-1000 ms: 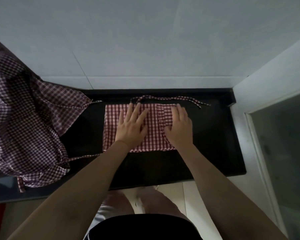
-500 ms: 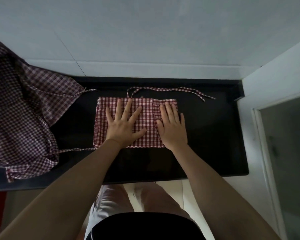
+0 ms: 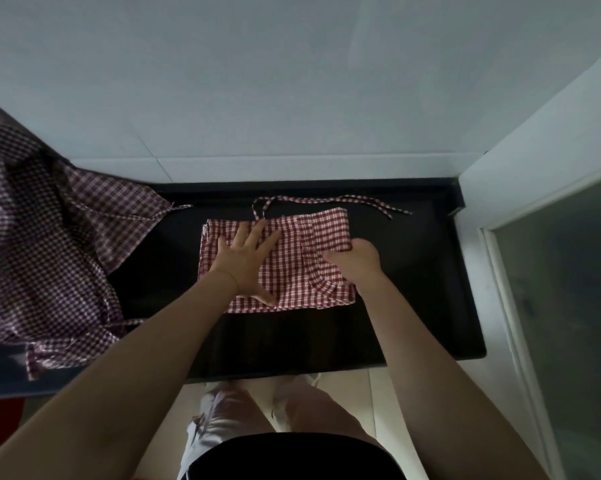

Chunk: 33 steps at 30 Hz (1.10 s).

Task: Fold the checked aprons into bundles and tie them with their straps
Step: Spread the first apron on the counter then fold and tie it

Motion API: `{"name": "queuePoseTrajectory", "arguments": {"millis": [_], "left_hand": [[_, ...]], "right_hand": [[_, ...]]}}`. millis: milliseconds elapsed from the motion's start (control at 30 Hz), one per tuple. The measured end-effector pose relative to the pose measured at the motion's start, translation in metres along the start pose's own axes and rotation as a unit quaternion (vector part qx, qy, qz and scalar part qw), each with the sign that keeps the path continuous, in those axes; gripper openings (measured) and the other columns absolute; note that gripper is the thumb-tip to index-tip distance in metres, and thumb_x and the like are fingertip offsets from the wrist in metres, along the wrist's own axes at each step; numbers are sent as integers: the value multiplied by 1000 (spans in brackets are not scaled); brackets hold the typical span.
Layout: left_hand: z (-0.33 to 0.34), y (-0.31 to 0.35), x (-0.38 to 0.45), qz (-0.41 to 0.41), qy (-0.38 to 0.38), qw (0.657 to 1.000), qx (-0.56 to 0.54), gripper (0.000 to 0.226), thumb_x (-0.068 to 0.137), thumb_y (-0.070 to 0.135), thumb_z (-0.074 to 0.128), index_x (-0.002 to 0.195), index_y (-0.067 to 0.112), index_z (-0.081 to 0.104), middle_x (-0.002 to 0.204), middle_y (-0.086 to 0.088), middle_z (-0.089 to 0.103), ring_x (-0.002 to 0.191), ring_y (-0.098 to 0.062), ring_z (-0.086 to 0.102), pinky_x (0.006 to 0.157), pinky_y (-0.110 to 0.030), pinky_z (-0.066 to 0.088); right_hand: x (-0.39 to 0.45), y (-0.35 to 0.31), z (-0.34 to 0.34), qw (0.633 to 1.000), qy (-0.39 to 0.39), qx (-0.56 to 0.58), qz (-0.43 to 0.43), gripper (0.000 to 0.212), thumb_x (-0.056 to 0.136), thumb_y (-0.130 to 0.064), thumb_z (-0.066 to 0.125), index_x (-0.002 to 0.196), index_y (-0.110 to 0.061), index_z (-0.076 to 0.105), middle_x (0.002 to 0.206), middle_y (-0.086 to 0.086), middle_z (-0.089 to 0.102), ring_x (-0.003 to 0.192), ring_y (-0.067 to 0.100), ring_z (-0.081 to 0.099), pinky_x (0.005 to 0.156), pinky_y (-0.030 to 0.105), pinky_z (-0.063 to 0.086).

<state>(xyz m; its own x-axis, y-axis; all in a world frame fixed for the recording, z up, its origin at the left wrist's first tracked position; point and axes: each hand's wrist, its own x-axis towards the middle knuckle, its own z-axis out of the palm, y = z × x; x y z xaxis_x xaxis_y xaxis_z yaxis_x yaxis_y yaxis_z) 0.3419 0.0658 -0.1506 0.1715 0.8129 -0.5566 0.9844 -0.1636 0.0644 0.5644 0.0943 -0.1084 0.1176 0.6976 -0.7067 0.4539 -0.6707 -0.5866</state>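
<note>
Currently on the dark countertop [image 3: 413, 299]: one red-and-white checked apron [image 3: 293, 268], folded to a rough rectangle, lying near the middle of the surface.

Left hand [image 3: 245, 263]: fingers straight and spread, palm flat on the left half of the fold. Judged purpose: an anchor, so the layers below do not slide while the other side is turned.

Right hand [image 3: 356, 259]: fingers curled round the apron's right edge, gripping it and raising a flap off the counter. The flap stands slightly up and curves inward toward the centre, which suggests a further fold leftward to narrow the piece into a bundle.

Strap [image 3: 330, 201]: narrow band of the same check, running loose along the far side of the fold, looped at its left end, its free end trailing right. Left out of the folds, likely so it is available for tying; that step is not yet done.

Material: thin woven cotton-like cloth, soft, creasing easily, holding no shape unaided.

Second checked apron [image 3: 49, 244]: smaller, darker check, heaped unfolded over the counter's left end, well apart from the hands, one thin strap [image 3: 132, 322] of its own trailing toward the front edge.

Backing: pale, smooth wall [image 3: 292, 81].
</note>
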Motion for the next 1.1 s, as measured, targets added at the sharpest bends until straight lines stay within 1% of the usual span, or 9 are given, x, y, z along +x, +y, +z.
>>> {"name": "queuePoseTrajectory", "arguments": {"millis": [267, 367, 433, 500, 600, 700, 867, 1000, 1100], "left_hand": [[-6, 67, 20, 35, 68, 991, -106, 133, 62, 74, 74, 157, 28, -8, 164, 0, -18, 151, -29, -15, 117, -62, 4], [-2, 50, 4, -9, 192, 966, -174, 94, 76, 60, 71, 153, 28, 27, 161, -9, 14, 148, -31, 13, 119, -54, 21], [3, 31, -11, -98, 259, 943, -185, 58, 87, 50, 64, 136, 22, 51, 139, -11, 39, 125, -29, 42, 100, -44, 42], [6, 18, -22, -157, 204, 927, -271, 45, 94, 40, 58, 134, 22, 51, 127, -9, 45, 105, -25, 53, 78, -36, 47], [11, 6, -28, -134, 90, 915, -369, 58, 94, 30, 59, 148, 30, 36, 130, -9, 54, 109, -25, 57, 86, -36, 51], [8, -2, -33, -123, 76, 889, -435, 64, 92, 24, 63, 149, 30, 36, 125, -7, 58, 109, -22, 58, 93, -36, 51], [14, -18, -37, -149, 62, 826, -540, 54, 88, 16, 68, 138, 22, 48, 99, 3, 62, 88, -11, 62, 73, -25, 52], [13, -23, -33, -221, 24, 696, -683, 30, 98, 18, 53, 126, 10, 58, 99, -12, 68, 90, -28, 69, 81, -43, 60], [12, -22, -32, -200, 22, 730, -653, 34, 94, 41, 62, 112, 13, 59, 98, -7, 70, 86, -22, 70, 77, -40, 61]], "right_hand": [[-28, -30, -18, 977, 68, -163, -122, 25, 89, -30, 64, 105, -15, 52, 92, 0, 59, 77, 15, 60, 63, 29, 50], [-30, -26, -17, 951, 153, -225, -144, 24, 90, -31, 61, 103, -15, 49, 92, 1, 59, 72, 16, 57, 58, 31, 47], [-33, -27, -8, 940, 181, -246, -153, 24, 91, -28, 61, 104, -14, 46, 94, 2, 58, 69, 14, 54, 57, 30, 43], [-39, -33, 7, 937, 180, -254, -160, 27, 92, -26, 62, 109, -15, 44, 96, 3, 58, 70, 14, 54, 57, 30, 45], [-48, -44, 43, 944, 141, -246, -168, 43, 92, -28, 62, 127, -15, 41, 99, 1, 58, 76, 15, 60, 64, 31, 54], [-54, -46, 80, 949, 81, -245, -180, 53, 92, -27, 64, 135, -16, 36, 97, -1, 57, 71, 11, 59, 58, 27, 51], [-47, -37, 114, 954, 36, -226, -192, 43, 92, -25, 65, 127, -15, 43, 103, 1, 59, 77, 10, 61, 62, 24, 52], [-41, -37, 116, 938, -90, -289, -170, 39, 98, -21, 57, 135, -12, 49, 123, 4, 58, 97, 13, 59, 72, 21, 44], [-41, -39, 99, 943, -83, -264, -184, 30, 101, -17, 49, 129, -16, 59, 120, 2, 62, 100, 15, 62, 80, 26, 51]]}}
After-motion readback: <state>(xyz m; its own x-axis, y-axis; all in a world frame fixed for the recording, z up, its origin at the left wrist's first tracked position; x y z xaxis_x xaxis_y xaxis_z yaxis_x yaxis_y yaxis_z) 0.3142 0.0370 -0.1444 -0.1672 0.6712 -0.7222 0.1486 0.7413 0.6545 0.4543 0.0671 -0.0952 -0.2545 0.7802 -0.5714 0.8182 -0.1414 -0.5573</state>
